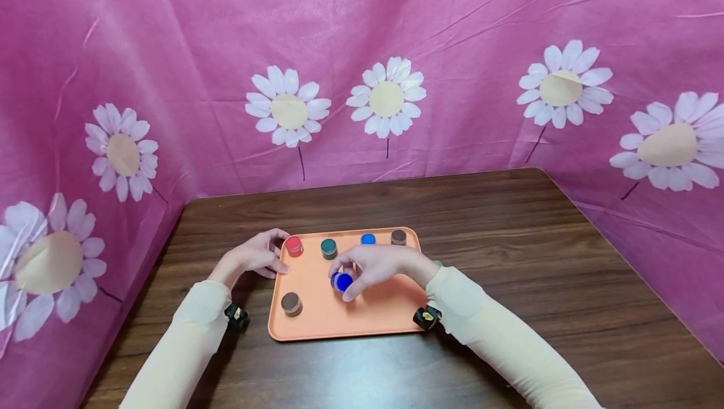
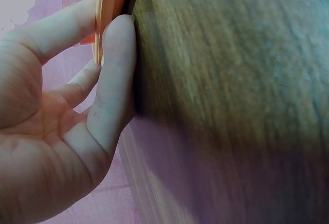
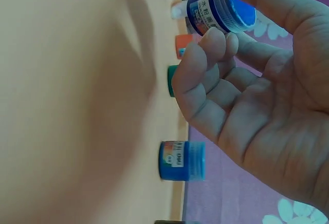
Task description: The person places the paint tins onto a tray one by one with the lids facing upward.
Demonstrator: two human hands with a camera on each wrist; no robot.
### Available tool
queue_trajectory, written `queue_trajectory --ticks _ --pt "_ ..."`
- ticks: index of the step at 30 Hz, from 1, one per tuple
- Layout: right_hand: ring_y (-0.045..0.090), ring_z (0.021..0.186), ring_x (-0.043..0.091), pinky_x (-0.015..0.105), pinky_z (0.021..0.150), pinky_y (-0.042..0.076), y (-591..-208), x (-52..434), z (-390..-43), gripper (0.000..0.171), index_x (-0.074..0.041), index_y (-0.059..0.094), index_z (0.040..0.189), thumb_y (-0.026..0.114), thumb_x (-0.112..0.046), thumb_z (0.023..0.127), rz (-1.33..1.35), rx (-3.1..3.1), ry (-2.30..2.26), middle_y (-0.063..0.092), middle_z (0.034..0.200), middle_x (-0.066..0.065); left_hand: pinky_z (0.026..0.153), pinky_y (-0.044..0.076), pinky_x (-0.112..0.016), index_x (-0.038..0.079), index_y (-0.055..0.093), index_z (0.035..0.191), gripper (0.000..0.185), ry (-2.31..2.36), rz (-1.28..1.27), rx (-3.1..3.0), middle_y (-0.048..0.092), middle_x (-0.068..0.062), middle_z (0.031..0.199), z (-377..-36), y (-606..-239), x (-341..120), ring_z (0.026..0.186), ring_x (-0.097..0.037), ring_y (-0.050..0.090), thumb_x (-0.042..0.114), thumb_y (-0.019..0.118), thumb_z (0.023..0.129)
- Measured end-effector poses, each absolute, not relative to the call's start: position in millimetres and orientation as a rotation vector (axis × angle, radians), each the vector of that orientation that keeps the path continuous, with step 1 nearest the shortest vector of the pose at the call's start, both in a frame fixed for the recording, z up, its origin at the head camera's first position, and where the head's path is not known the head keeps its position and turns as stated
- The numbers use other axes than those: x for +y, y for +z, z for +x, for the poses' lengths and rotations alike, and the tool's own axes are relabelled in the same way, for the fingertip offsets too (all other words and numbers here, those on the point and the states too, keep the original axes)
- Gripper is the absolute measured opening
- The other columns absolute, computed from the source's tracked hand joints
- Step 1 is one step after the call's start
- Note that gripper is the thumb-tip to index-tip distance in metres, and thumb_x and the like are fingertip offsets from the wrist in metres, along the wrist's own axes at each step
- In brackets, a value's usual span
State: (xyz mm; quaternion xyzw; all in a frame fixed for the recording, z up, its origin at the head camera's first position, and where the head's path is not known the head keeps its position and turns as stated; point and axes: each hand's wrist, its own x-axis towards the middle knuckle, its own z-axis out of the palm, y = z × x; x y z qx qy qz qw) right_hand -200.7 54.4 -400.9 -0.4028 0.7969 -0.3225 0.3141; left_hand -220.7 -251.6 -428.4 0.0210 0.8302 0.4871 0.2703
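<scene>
My right hand [image 1: 373, 266] holds a dark blue paint jar [image 1: 342, 282] between thumb and fingers over the middle of the orange tray [image 1: 317, 324]. In the right wrist view this jar [image 3: 208, 13] is tilted and off the tray, its ribbed clear lid toward the palm. At the tray's left edge, my left hand [image 1: 261, 254] pinches the rim, close to a red jar [image 1: 294, 245]; the left wrist view shows thumb and fingers on either side of the tray rim [image 2: 110, 3]. A green jar [image 1: 329, 249] and a lighter blue jar [image 1: 368, 239] stand along the far side.
A brown jar [image 1: 398, 236] stands in the tray's far right corner, another brown jar [image 1: 291, 304] near the front left. Something small and green [image 1: 438, 263] shows partly behind the right wrist. The wooden table [image 1: 481, 220] meets a pink flowered cloth [image 1: 339, 13] behind.
</scene>
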Motion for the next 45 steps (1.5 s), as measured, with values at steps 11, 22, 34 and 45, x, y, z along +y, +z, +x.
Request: queue_trajectory --ticks 11,22,34,45 --pt "0.054 0.085 0.008 0.022 0.073 0.044 -413.0 45.0 -200.4 0.045 -0.014 0.069 0.124 0.085 -0.03 0.084 -1.031 2.069 -0.811 0.064 0.095 -0.01 0.062 0.061 -0.035 0.001 0.04 0.141 0.077 1.292 0.071 2.248 0.054 -0.014 0.094 -222.3 -429.5 -251.4 0.072 -0.019 0.062 -0.006 0.082 0.077" --pt "0.054 0.062 0.013 0.024 0.055 0.046 -425.3 40.4 -202.0 0.039 -0.015 0.068 0.122 0.082 -0.025 0.088 -0.932 1.977 -0.86 0.065 0.094 -0.006 0.06 0.06 -0.035 0.0 0.041 0.14 0.076 1.289 0.071 2.267 0.054 -0.013 0.093 -224.1 -430.8 -251.8 0.071 -0.019 0.061 -0.007 0.082 0.076" --pt "0.053 0.057 0.016 0.027 0.052 0.048 -426.7 38.5 -203.2 0.045 -0.015 0.064 0.13 0.08 -0.028 0.09 -0.931 1.914 -0.857 0.066 0.098 -0.005 0.062 0.061 -0.037 -0.001 0.037 0.143 0.08 1.284 0.094 2.257 0.053 -0.015 0.094 -221.5 -424.0 -251.6 0.072 -0.019 0.061 -0.006 0.082 0.077" --pt "0.051 0.058 0.016 0.025 0.051 0.046 -427.4 37.5 -203.2 0.037 -0.015 0.066 0.126 0.078 -0.023 0.091 -0.969 1.858 -0.866 0.058 0.08 -0.006 0.062 0.061 -0.035 0.002 0.041 0.141 0.077 1.278 0.046 2.268 0.054 -0.014 0.094 -223.2 -427.3 -252.3 0.072 -0.018 0.063 -0.005 0.083 0.077"
